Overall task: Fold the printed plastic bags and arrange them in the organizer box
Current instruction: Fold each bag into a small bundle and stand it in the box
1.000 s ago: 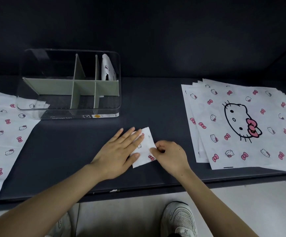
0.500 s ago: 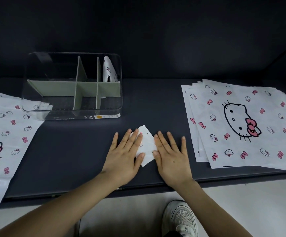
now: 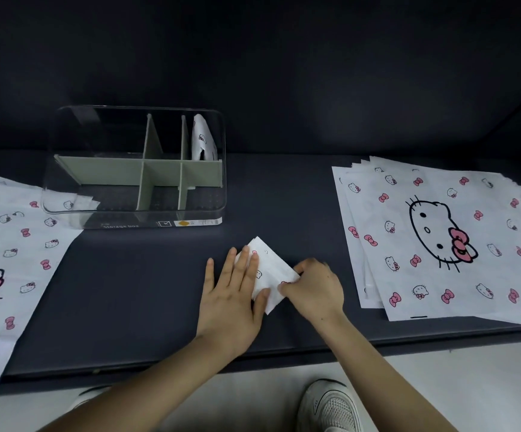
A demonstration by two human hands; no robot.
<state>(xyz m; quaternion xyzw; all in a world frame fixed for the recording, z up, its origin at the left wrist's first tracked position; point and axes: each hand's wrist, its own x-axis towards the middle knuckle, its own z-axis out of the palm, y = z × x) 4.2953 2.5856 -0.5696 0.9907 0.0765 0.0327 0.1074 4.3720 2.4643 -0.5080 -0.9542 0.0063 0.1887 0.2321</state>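
Note:
A small folded white bag with pink bows lies on the dark table near its front edge. My left hand lies flat on the bag's left half, fingers straight. My right hand has curled fingers and pinches the bag's right edge. The clear organizer box with grey-green dividers stands behind and to the left. One folded bag stands upright in its back right compartment. Another small folded piece shows in its front left compartment.
A stack of flat printed bags covers the table's right side. More flat printed bags lie at the left, partly under the box's corner. The table's front edge runs below my hands, with floor and my shoes beneath.
Half a second ago both hands pressed flat on the bag. Now my right hand has curled and taken the bag's right edge, while my left hand stays flat.

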